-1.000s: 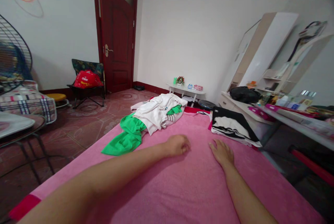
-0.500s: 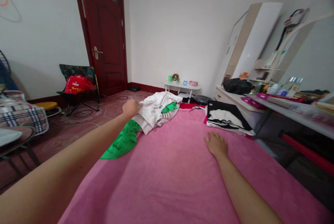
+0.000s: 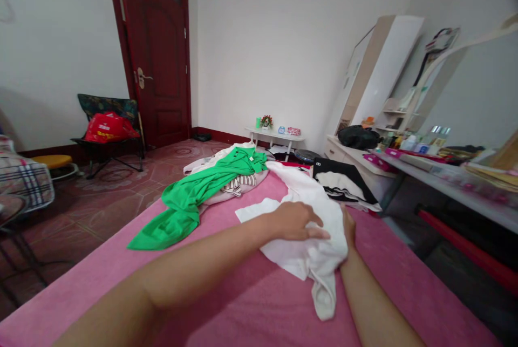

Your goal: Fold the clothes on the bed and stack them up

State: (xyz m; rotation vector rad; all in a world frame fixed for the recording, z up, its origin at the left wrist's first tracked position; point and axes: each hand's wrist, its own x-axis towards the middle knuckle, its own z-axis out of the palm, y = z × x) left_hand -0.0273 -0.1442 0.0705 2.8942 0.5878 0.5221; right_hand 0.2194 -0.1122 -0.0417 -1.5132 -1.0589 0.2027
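Since half a second ago, the white garment (image 3: 324, 204) has come off the heap and now lies across the middle of the bed (image 3: 226, 282), between my two arms. My left hand (image 3: 297, 221) has come with it, away from the heap by the left edge, and the green garment (image 3: 202, 185) that was mostly covered there is now uncovered.

The white garment is crumpled, stretching from near the far edge of the bed towards me, one narrow end pointing at the near side. My left hand lies on top of it, fingers partly bent; I cannot tell whether they pinch the cloth. My right hand (image 3: 349, 226) is at the garment's right border, its fingers partly hidden by the fabric, so I cannot tell if they are grasping it.

The green garment is draped over the heap at the far left corner, its loose end trailing along the left edge. Striped cloth (image 3: 242, 184) shows from under it. At the far right corner sits a folded black-and-white garment (image 3: 348, 179), just beyond my right hand.

Past the far edge stands a low white table (image 3: 275, 134) with a small potted plant (image 3: 266, 121) on it.
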